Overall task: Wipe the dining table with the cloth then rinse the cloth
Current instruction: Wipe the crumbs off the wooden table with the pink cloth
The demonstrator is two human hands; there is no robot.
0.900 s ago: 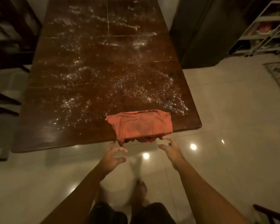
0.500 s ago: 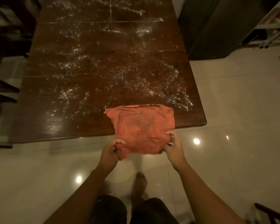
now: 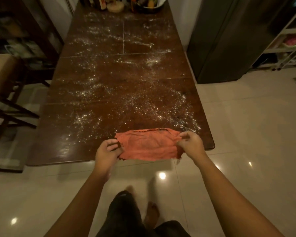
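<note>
While the dining table (image 3: 92, 93) is faced from its near end, the left hand (image 3: 107, 151) is seen just at that table's near edge, its fingers curled round the left end of the cloth (image 3: 149, 145). The cloth itself is stretched flat over the table's near right part, its front hem hanging slightly past the edge. Its right end is pinched by the right hand (image 3: 190, 144), close to the table's near right corner. White speckles (image 3: 143, 103) are scattered over most of the table beyond the cloth, so wiping is judged barely begun. For this step to be done well, the cloth should be held taut, pressed flat and drawn in overlapping passes toward the near edge. That way the speckles are gathered into it rather than pushed off onto the floor. Rinsing is left for afterwards.
</note>
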